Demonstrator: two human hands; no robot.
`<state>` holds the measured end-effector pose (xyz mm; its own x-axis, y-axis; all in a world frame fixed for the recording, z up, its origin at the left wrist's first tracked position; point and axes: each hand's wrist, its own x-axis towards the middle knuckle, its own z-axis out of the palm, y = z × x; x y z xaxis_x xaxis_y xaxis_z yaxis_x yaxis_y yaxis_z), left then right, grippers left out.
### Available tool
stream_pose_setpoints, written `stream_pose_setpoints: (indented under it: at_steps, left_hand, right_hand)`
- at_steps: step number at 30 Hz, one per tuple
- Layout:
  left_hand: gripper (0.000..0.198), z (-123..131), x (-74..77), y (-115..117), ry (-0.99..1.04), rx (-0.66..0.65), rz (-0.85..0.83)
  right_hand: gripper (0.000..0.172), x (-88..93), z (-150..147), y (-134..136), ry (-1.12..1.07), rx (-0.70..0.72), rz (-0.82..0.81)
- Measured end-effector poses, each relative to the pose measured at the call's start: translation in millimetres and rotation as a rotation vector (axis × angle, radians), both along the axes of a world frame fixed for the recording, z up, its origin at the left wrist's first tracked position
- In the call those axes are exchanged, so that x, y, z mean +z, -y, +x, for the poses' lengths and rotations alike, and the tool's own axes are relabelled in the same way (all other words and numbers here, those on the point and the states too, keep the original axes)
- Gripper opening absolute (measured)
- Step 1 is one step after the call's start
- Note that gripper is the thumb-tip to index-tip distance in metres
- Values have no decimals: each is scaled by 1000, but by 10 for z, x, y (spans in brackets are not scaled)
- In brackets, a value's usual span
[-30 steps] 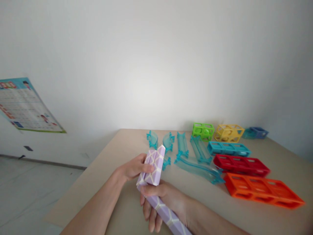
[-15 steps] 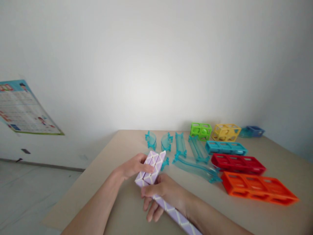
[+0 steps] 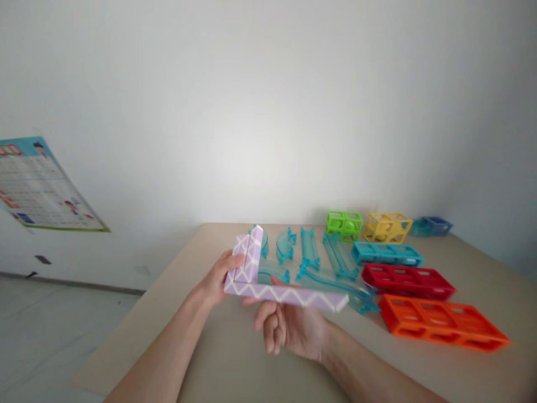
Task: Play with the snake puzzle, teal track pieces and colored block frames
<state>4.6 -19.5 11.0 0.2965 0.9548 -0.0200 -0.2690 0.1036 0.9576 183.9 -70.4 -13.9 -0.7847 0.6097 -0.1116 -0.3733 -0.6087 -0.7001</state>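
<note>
A lilac snake puzzle [image 3: 289, 294] with white zigzag lines is held above the table, bent into an L. Its short folded part [image 3: 250, 258] rises on the left, and its long straight bar reaches right. My left hand [image 3: 218, 277] is closed round the folded part, thumb lying across the front. Beneath the bar, my right hand [image 3: 293, 330] has its palm turned up. The right thumb tip shows above the bar and the index finger below it, so the bar runs between them; the other fingers are curled. Part of the right grip is hidden by the bar.
Behind the puzzle lie several clear blue track pieces [image 3: 309, 249]. To the right are frame blocks: green [image 3: 344, 225], yellow [image 3: 388, 226], blue [image 3: 388, 254], red [image 3: 409, 281] and orange [image 3: 444, 323]. A white wall [image 3: 268, 112] stands behind the table.
The snake puzzle's long bar has swung from pointing down toward me to pointing right. My right hand has turned palm up, and the folded part has tilted more upright and risen slightly.
</note>
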Motion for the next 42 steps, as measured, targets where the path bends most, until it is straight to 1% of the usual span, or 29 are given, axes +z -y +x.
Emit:
stream_pose_setpoints:
  at_steps: [1, 2, 4, 6, 8, 10, 13, 15, 17, 19, 24, 27, 31, 36, 39, 42]
  left_hand:
    - [40, 21, 0, -9, 63, 82, 3]
    - [41, 44, -1, -18, 102, 136, 7]
    - [40, 85, -11, -36, 120, 182, 35]
    - [37, 111, -34, -47, 85, 191, 90]
    - [36, 118, -63, -48, 27, 172, 137]
    - [35, 114, -86, -40, -41, 102, 174]
    - [36, 115, -100, -15, -147, -36, 213]
    - [39, 127, -97, 4, -196, -71, 221]
    - [43, 145, -85, 26, -208, -49, 226]
    - [44, 162, -66, 50, -214, -20, 235]
    - [33, 184, -23, 101, -278, 13, 302]
    - [29, 188, -22, 114, -328, 61, 359]
    - [27, 192, -40, 126, -372, 120, 411]
    - [28, 199, -95, 146, -398, 148, 432]
    - [27, 211, -126, 138, -385, 168, 445]
    - [29, 209, -120, 108, -352, 164, 417]
  right_hand:
    - [41, 12, -3, 0, -40, -104, 6]
    - [35, 28, -12, 7, -66, -215, 28]
    - [35, 65, -43, 27, -75, -398, 75]
    - [33, 94, -74, 39, -41, -556, 95]
    - [34, 101, -93, 33, 29, -709, 106]
    - [39, 86, -97, 14, 122, -813, 148]
    - [46, 58, -86, -6, 282, -853, 260]
    - [48, 57, -73, -4, 400, -870, 327]
    - [47, 75, -59, 3, 492, -899, 373]
    - [46, 98, -47, 11, 533, -918, 399]
    - [46, 122, -37, 28, 563, -948, 421]
    - [46, 128, -44, 46, 584, -952, 414]
    - [46, 137, -59, 66, 601, -970, 403]
    - [48, 128, -70, 66, 570, -989, 381]
    - [49, 136, -71, 67, 561, -1021, 381]
    - [51, 125, -65, 61, 530, -1042, 404]
